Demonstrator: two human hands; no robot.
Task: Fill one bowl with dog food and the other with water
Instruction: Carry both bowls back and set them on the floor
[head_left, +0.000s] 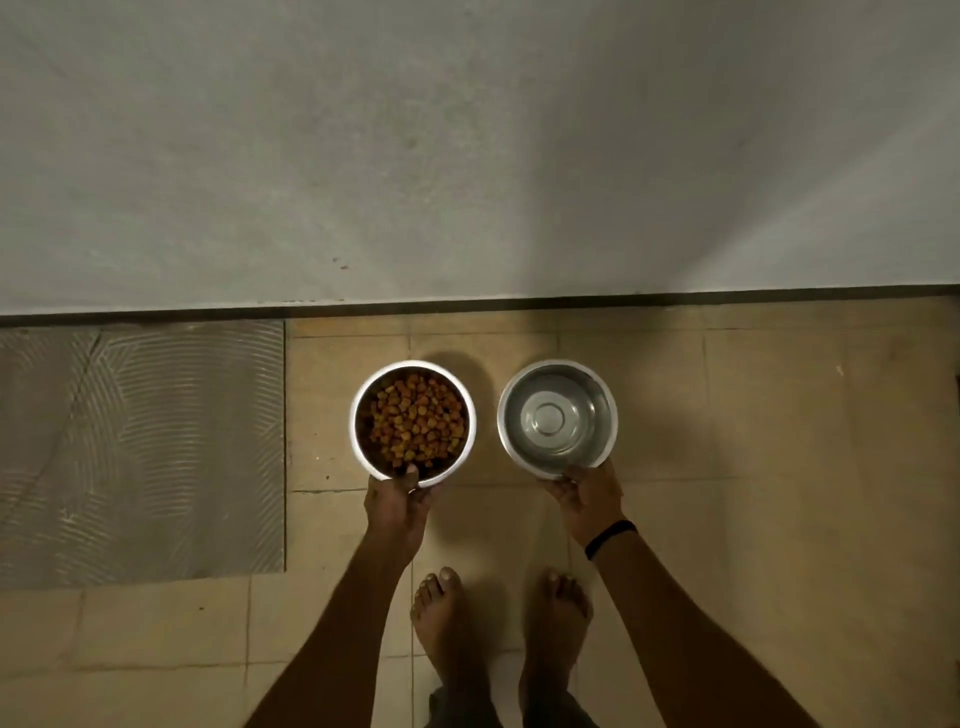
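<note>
Two steel bowls are side by side above the tiled floor, close to the wall. The left bowl (358, 415) holds brown dog food kibble (415, 421). My left hand (397, 506) grips its near rim, thumb over the edge. The right bowl (506, 415) holds clear water (550, 421). My right hand (587, 496) grips its near rim; a black band is on that wrist. I cannot tell whether the bowls rest on the floor or hang just above it.
A grey wall (467, 156) rises just beyond the bowls, with a dark skirting line at its foot. A grey ribbed mat (140, 447) lies on the floor to the left. My bare feet (498, 623) stand on beige tiles behind the bowls.
</note>
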